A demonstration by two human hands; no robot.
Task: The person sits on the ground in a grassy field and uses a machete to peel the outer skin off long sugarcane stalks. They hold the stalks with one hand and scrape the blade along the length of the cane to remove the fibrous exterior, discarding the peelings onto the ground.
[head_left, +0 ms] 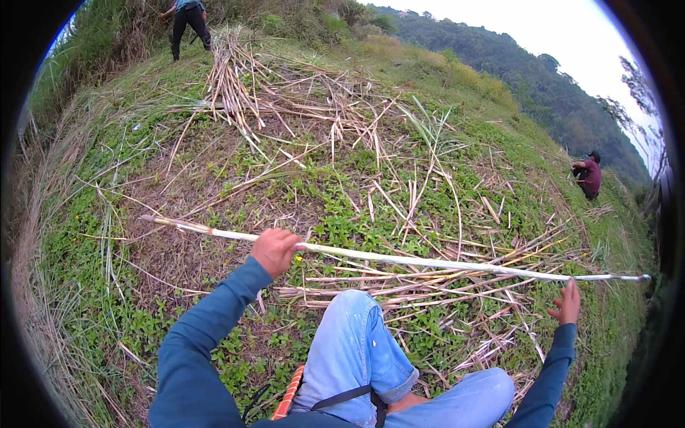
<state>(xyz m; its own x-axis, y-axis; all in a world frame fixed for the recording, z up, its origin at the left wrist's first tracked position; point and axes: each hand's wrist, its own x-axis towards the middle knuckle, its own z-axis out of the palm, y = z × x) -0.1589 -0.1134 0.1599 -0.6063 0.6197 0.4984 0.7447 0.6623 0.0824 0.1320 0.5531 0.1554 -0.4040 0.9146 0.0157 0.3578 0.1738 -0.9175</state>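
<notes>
A long, thin cane stalk [428,262] stretches across in front of me, brown and leafy-looking at its left end and pale whitish-green along the rest. My left hand [276,251] is closed around it left of its middle. Toward the right end, my right hand [567,305] is just below the stalk, fingers apart and pointing up. A fingertip reaches the stalk's lower side, but whether it touches cannot be made out. Beneath the stalk, a loose bundle of cut stalks [399,292] lies on the ground beyond my bent knees.
A larger heap of cut stalks [232,89] lies farther up the grassy slope. One person [189,25] stands at the far left; another person [589,177] sits at the far right. An orange-red patterned strip [288,394] shows beside my hip. Dry leaves and low green plants surround me.
</notes>
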